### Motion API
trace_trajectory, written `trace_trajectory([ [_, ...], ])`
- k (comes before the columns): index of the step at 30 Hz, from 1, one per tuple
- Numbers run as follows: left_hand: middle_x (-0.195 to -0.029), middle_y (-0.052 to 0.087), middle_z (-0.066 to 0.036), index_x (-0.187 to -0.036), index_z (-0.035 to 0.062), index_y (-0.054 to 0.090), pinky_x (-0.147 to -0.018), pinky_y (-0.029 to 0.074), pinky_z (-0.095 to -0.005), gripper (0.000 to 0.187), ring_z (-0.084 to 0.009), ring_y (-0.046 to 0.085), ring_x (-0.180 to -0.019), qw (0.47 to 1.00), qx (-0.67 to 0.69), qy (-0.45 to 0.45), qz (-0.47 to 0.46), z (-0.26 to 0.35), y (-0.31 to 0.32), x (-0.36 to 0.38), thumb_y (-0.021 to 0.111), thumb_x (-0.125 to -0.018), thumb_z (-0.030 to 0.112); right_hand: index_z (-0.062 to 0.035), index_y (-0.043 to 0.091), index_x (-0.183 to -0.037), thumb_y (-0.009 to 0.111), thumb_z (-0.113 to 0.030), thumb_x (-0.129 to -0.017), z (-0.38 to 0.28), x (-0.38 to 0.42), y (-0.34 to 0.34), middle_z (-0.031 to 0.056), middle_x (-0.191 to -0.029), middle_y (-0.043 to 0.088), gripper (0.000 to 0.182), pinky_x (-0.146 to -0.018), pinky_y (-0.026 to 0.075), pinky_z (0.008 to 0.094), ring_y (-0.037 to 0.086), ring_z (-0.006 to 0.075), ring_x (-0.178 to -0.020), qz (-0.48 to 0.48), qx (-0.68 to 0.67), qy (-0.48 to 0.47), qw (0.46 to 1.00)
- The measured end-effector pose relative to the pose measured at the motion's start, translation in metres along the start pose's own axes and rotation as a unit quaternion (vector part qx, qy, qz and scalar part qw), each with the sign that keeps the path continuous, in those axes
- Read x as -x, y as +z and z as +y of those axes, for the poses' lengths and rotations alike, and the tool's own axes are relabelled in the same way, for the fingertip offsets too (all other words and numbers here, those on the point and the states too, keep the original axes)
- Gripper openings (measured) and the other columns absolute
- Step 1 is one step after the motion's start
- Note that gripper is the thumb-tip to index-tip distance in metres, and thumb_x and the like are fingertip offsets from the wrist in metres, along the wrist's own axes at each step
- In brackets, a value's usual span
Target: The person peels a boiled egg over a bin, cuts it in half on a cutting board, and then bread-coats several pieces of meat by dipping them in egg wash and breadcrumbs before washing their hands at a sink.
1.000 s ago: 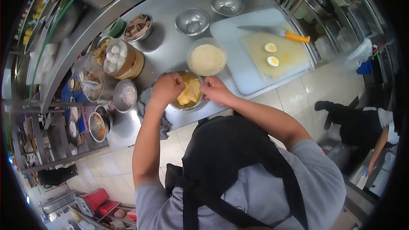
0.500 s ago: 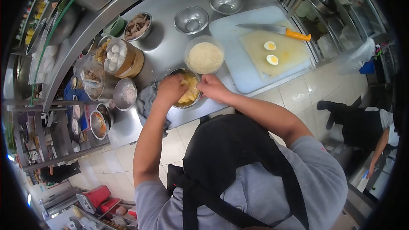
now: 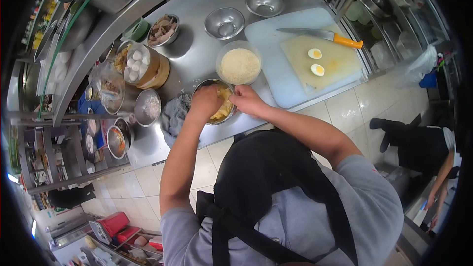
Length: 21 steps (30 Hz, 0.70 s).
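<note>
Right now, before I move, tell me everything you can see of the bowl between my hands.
The bowl is round, open side up, with a shiny wall that looks like metal. Lumpy yellow food lies inside. It sits on the metal counter near the front edge. Your left hand reaches into it, hiding part of its inside; your right hand is at its right rim, though exact contact there is unclear.
</note>
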<state>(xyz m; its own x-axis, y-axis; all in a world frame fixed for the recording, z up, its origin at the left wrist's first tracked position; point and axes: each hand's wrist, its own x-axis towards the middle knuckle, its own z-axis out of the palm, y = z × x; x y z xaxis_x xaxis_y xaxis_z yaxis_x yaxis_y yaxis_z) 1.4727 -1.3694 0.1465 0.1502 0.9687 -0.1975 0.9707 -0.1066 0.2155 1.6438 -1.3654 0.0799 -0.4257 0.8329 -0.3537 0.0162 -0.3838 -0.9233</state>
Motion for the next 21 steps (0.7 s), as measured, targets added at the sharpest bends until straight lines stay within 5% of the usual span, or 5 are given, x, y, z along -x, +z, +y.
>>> trace_trajectory([
  [5, -0.098, 0.068, -0.022, -0.104, 0.0028, 0.067, -0.086, 0.05, -0.0466, 0.031, -0.0412, 0.063, -0.096, 0.989, 0.125, 0.02, -0.077, -0.006, -0.041, 0.018, 0.064, -0.075, 0.014, 0.0025, 0.054, -0.087, 0.061, -0.014, -0.086, -0.001, 0.004, -0.001, 0.0127, -0.08, 0.057, 0.018, -0.055, 0.054, 0.0368, 0.063, 0.0213, -0.066, -0.004, -0.004, 0.007, 1.0],
  [8, -0.098, 0.067, -0.023, -0.103, 0.0018, 0.066, -0.086, 0.05, -0.0464, 0.031, -0.0415, 0.063, -0.094, 0.995, 0.064, 0.015, -0.079, -0.008, -0.04, 0.024, 0.063, -0.073, 0.012, 0.0027, 0.054, -0.088, 0.061, -0.014, -0.086, -0.01, 0.007, 0.001, 0.0128, -0.08, 0.058, 0.018, -0.055, 0.054, 0.0367, 0.063, 0.0218, -0.065, -0.001, 0.003, 0.003, 1.0],
  [11, -0.094, 0.068, -0.022, -0.1, 0.0011, 0.066, -0.082, 0.05, -0.0428, 0.03, -0.0387, 0.065, -0.089, 0.994, 0.102, 0.034, 0.007, -0.011, -0.061, 0.032, 0.064, -0.072, 0.01, 0.0028, 0.054, -0.088, 0.061, -0.014, -0.086, -0.018, 0.011, 0.002, 0.0131, -0.08, 0.058, 0.018, -0.056, 0.054, 0.0366, 0.064, 0.0222, -0.065, 0.004, -0.001, 0.008, 1.0],
  [21, -0.089, 0.067, -0.022, -0.099, -0.0018, 0.065, -0.08, 0.051, -0.0377, 0.026, -0.0347, 0.066, -0.085, 0.979, 0.198, -0.037, -0.01, -0.005, -0.113, 0.036, 0.064, -0.074, 0.007, 0.0029, 0.054, -0.087, 0.06, -0.012, -0.086, -0.022, 0.009, 0.003, 0.0132, -0.08, 0.057, 0.017, -0.055, 0.053, 0.0368, 0.064, 0.0232, -0.064, 0.008, 0.009, 0.014, 1.0],
])
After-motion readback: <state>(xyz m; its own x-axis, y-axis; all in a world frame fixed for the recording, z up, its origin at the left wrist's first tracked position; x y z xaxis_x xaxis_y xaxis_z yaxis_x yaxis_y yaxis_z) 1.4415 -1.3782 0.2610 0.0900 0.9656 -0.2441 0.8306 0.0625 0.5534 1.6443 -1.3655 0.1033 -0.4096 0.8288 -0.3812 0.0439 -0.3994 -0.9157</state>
